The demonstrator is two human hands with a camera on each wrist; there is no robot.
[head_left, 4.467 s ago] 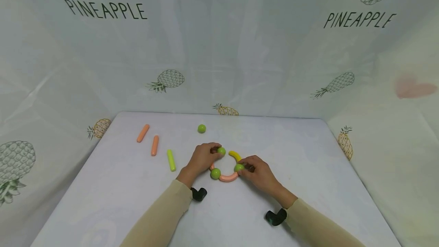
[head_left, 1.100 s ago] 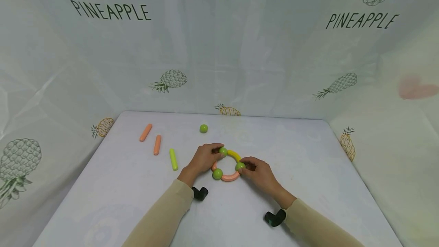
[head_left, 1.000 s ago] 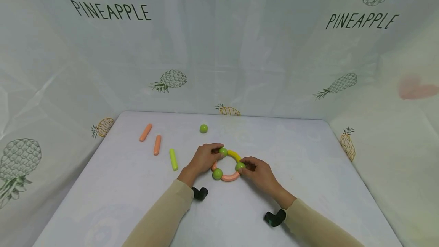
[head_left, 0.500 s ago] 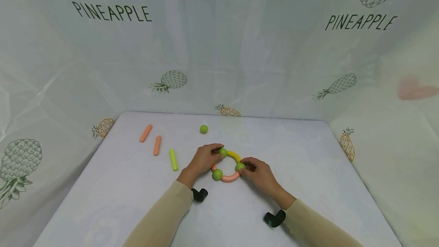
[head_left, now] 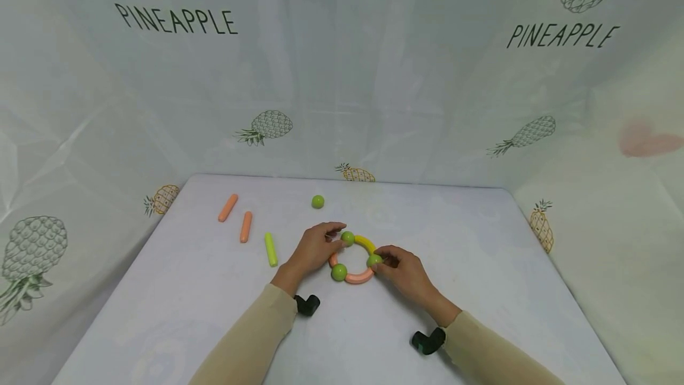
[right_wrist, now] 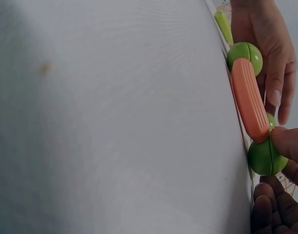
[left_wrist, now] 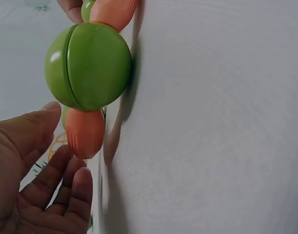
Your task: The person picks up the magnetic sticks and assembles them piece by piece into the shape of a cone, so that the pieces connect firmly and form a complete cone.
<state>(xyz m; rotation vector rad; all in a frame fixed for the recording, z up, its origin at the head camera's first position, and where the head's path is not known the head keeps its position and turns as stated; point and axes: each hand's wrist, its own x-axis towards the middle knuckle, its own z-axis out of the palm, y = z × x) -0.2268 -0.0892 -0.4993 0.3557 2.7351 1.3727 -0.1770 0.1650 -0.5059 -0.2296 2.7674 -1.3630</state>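
Observation:
A ring of green balls and curved rods lies on the white table. It has a ball (head_left: 348, 238) at the top, a lower left ball (head_left: 339, 272) and a right ball (head_left: 374, 261). A yellow curved rod (head_left: 366, 243) spans the upper right, and an orange curved rod (head_left: 359, 278) runs along the bottom. Another orange curved rod (left_wrist: 84, 132), partly hidden, joins the left side. My left hand (head_left: 316, 244) is beside the top ball with thumb and fingers spread apart. My right hand (head_left: 404, 270) pinches the right ball between thumb and fingers.
Two straight orange rods (head_left: 246, 227) and a yellow-green rod (head_left: 271, 249) lie left of the ring. One loose green ball (head_left: 317, 201) is near the table's back edge. A pineapple-print sheet (head_left: 342, 64) hangs behind and around the table (head_left: 454, 224).
The yellow rod's far end, earlier apart from the top ball, now meets it. My left hand has let go of that ball and drawn slightly left. The right hand keeps its pinch.

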